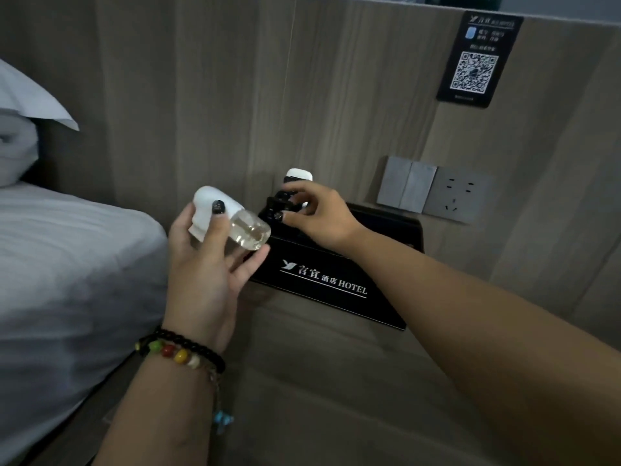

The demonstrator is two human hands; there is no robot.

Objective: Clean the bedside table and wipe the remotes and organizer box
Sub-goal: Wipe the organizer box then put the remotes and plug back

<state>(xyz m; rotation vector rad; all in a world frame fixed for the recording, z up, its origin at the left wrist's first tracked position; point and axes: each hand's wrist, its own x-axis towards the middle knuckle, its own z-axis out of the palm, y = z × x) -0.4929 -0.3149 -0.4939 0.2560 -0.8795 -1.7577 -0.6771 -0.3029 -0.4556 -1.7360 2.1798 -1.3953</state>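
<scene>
Clearing the box [331, 280]: left hand [205, 264] grips a bottle [235, 222]; right hand [316, 216] pinches, seemingly, a black remote [277, 208]; next, lift it out.

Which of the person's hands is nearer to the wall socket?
Right. The right hand reaches over the organizer box, gripping a black remote, just left of the wall socket. The left hand holds a small bottle farther left, beside the bed.

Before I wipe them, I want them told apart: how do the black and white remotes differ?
The black remote is gripped by the right hand; the white remote goes untouched. The white one pokes up higher, behind the black. Both stand in the organizer box.
</scene>
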